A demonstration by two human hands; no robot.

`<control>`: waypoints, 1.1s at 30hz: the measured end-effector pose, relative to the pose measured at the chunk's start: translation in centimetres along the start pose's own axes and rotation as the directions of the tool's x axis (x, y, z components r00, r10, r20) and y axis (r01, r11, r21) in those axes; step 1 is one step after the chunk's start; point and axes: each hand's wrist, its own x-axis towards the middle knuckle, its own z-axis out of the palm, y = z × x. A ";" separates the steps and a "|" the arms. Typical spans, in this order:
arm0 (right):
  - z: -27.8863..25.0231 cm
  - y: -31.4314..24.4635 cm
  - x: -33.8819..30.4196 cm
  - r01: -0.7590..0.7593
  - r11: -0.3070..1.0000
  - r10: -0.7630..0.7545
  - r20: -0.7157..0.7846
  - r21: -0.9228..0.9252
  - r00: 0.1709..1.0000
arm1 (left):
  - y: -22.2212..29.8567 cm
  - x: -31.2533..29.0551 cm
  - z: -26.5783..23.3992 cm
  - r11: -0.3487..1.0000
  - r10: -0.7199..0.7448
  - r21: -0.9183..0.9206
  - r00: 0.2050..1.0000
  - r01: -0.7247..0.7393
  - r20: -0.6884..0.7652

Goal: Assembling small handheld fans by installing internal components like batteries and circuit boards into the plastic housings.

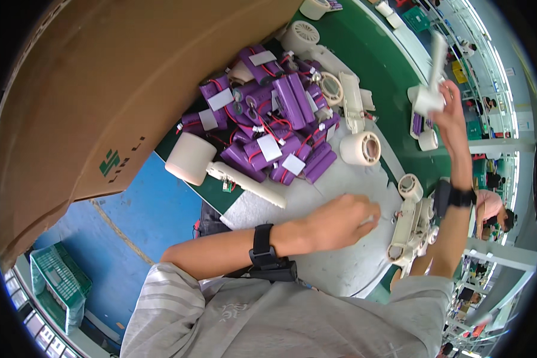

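Note:
My right hand (451, 116) is raised at the right, its fingers closed around a white plastic housing (429, 100) with a round head and a long handle, slightly blurred. Low over the grey mat (316, 262) hovers my left hand (343, 221), fingers loosely curled with a gap by the thumb and nothing visible in them. Beyond it lies a heap of purple battery packs (289, 107) with red wires and white pads. A white cylindrical housing (360, 148) stands at the heap's right edge. Left of the mat rests another white housing (191, 158) with its handle.
A large cardboard box (131, 89) walls off the left side. White housings (409, 230) lie along the mat's right edge. On the green table, past them, a housing holds purple cells (419, 124). A green crate (59, 277) stands on the blue floor; people work at far right.

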 end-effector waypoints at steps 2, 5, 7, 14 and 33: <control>2.0 -2.6 -6.6 0.043 0.997 -0.039 0.063 -0.071 0.997 | 0.2 0.2 0.1 0.993 -0.021 -0.117 0.997 0.013 -0.072; 3.9 -4.0 -14.1 -0.094 0.987 0.134 0.341 -0.130 0.930 | 0.8 0.9 -0.1 0.687 -0.411 -0.666 0.911 0.291 -0.025; 5.7 -4.4 -17.4 -0.002 0.913 0.183 0.404 -0.407 0.896 | 1.3 1.3 -0.6 0.751 -0.393 -0.565 0.919 0.342 0.033; 8.5 -7.6 -17.2 0.105 0.827 0.210 0.477 -0.553 0.853 | -0.4 0.0 -0.4 0.983 -0.181 0.067 0.956 0.170 0.229; 16.4 -9.4 -10.2 0.045 0.989 0.008 0.350 -0.142 0.937 | -2.4 0.1 0.5 0.962 0.152 0.184 0.957 -0.201 0.248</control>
